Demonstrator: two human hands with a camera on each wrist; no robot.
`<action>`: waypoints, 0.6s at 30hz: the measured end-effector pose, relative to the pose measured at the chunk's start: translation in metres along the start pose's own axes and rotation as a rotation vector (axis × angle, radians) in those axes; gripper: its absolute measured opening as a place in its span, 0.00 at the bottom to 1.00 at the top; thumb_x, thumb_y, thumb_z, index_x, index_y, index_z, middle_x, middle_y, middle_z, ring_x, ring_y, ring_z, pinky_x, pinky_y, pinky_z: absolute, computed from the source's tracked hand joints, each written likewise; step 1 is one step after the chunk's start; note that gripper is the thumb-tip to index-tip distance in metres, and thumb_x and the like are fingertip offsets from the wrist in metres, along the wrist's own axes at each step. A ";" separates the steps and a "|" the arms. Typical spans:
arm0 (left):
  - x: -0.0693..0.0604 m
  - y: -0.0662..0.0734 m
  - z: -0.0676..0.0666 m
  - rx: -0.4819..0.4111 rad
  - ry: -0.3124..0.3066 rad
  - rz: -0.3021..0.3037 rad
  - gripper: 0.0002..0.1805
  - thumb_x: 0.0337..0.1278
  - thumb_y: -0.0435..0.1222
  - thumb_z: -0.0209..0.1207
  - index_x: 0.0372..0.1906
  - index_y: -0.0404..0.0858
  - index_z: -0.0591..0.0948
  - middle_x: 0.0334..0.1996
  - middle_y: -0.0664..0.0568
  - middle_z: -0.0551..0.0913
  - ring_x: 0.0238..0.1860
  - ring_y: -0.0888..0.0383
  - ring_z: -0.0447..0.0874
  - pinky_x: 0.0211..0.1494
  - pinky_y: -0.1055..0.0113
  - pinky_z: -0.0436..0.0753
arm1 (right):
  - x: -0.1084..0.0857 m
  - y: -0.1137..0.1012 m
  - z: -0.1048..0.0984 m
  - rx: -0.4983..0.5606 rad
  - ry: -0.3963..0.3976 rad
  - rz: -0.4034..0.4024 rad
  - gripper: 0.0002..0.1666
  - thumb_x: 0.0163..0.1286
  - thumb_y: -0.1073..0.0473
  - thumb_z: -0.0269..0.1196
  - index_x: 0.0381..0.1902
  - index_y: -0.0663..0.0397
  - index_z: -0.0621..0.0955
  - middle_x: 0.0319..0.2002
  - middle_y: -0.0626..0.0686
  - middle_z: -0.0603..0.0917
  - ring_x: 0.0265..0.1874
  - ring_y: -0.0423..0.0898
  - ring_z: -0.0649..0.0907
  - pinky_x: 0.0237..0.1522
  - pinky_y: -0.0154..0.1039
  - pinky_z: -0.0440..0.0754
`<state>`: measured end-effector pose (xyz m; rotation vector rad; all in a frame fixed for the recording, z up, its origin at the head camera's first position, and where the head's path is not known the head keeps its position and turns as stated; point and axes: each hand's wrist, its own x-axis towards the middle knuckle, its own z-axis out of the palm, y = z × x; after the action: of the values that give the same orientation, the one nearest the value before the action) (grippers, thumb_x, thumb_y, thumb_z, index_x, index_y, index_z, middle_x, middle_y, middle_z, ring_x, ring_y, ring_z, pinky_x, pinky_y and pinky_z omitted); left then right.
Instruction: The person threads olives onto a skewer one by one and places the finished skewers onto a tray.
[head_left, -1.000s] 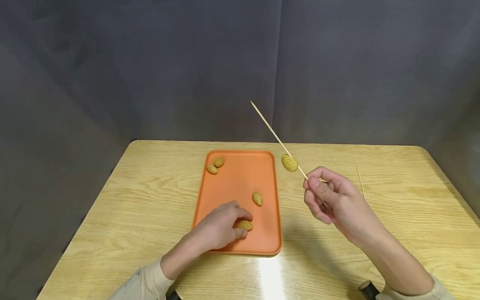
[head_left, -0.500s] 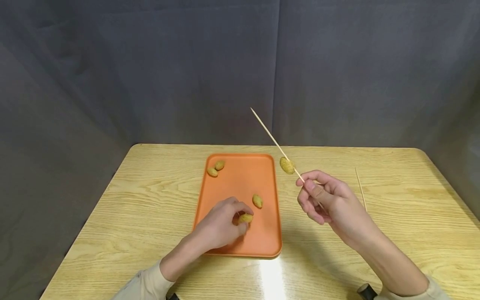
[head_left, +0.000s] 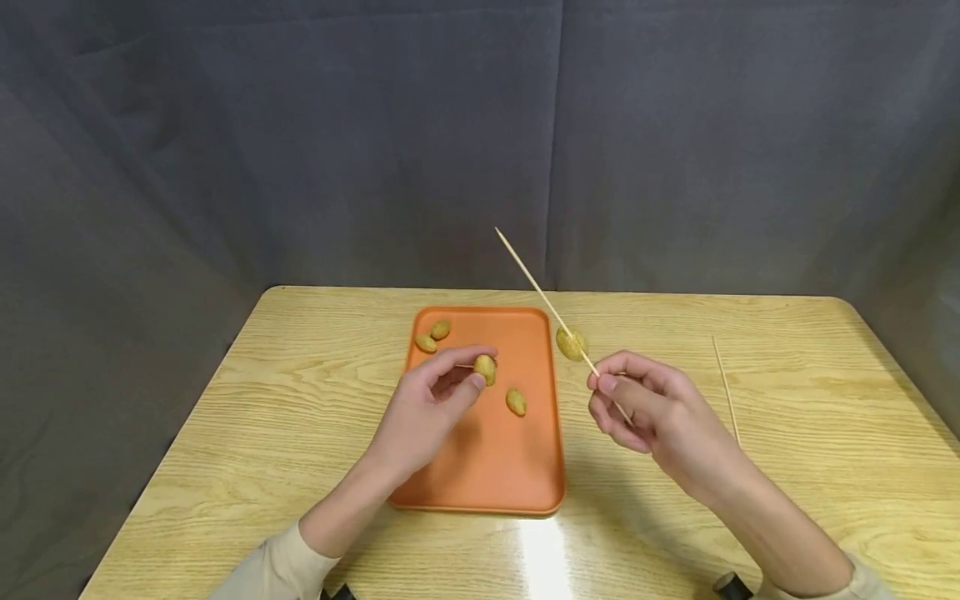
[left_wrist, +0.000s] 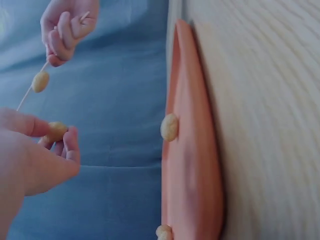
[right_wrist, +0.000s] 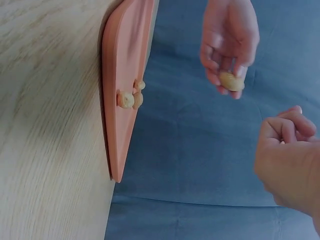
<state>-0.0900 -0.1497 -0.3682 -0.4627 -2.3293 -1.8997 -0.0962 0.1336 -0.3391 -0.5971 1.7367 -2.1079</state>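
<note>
Two bare hands are held above the bench (head_left: 225,400), one over the orange tray (head_left: 491,475) and one off to its right. Above the middle of the tray, the left hand (head_left: 423,408) pinches an oval yellow piece (head_left: 485,370) between thumb and index finger, these two parted just as far as that piece is thick. To the right of the tray, the right hand (head_left: 663,410) grips a thin stick (head_left: 528,271), its fingers closed around it, and the stick slants up and leftward. A skewered piece (head_left: 579,340) sits on this stick just ahead of the fingers, to the right of the tray's rim in the head view. One loose piece (head_left: 516,402) lies in the tray near its right side, and a pair of pieces (head_left: 426,343) lies close together by its far left corner. A second stick (head_left: 726,392) rests on the bench, well apart from the tray on its right; a dark cloth (head_left: 412,150) hangs beyond the tray
</note>
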 end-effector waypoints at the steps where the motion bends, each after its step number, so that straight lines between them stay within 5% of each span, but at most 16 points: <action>1: 0.000 0.002 -0.001 -0.041 0.004 0.001 0.15 0.74 0.35 0.60 0.61 0.45 0.83 0.54 0.52 0.84 0.54 0.54 0.82 0.59 0.61 0.80 | -0.001 0.000 0.001 0.011 0.028 0.025 0.10 0.80 0.62 0.55 0.44 0.67 0.76 0.31 0.54 0.78 0.20 0.40 0.72 0.20 0.27 0.68; 5: 0.000 0.012 -0.004 -0.168 0.018 0.036 0.15 0.77 0.33 0.55 0.62 0.41 0.81 0.55 0.45 0.83 0.56 0.50 0.82 0.60 0.58 0.80 | -0.001 0.002 0.005 0.018 0.078 0.065 0.11 0.81 0.59 0.55 0.42 0.63 0.77 0.28 0.52 0.77 0.20 0.38 0.73 0.16 0.26 0.64; 10: -0.001 0.024 -0.007 -0.334 0.039 0.049 0.16 0.79 0.31 0.51 0.64 0.36 0.78 0.57 0.40 0.81 0.57 0.44 0.82 0.62 0.55 0.78 | 0.000 0.009 0.008 -0.023 0.037 0.049 0.15 0.82 0.54 0.55 0.46 0.62 0.77 0.21 0.51 0.74 0.15 0.40 0.63 0.14 0.36 0.50; 18: -0.001 0.038 -0.020 -0.488 0.162 0.101 0.22 0.75 0.29 0.57 0.69 0.34 0.75 0.59 0.33 0.78 0.57 0.41 0.81 0.65 0.53 0.76 | -0.001 0.014 0.016 -0.016 -0.111 0.039 0.16 0.83 0.59 0.53 0.48 0.71 0.73 0.29 0.57 0.77 0.18 0.45 0.69 0.16 0.35 0.62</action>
<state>-0.0799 -0.1624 -0.3286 -0.4346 -1.7002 -2.3497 -0.0873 0.1181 -0.3506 -0.6661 1.6923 -1.9964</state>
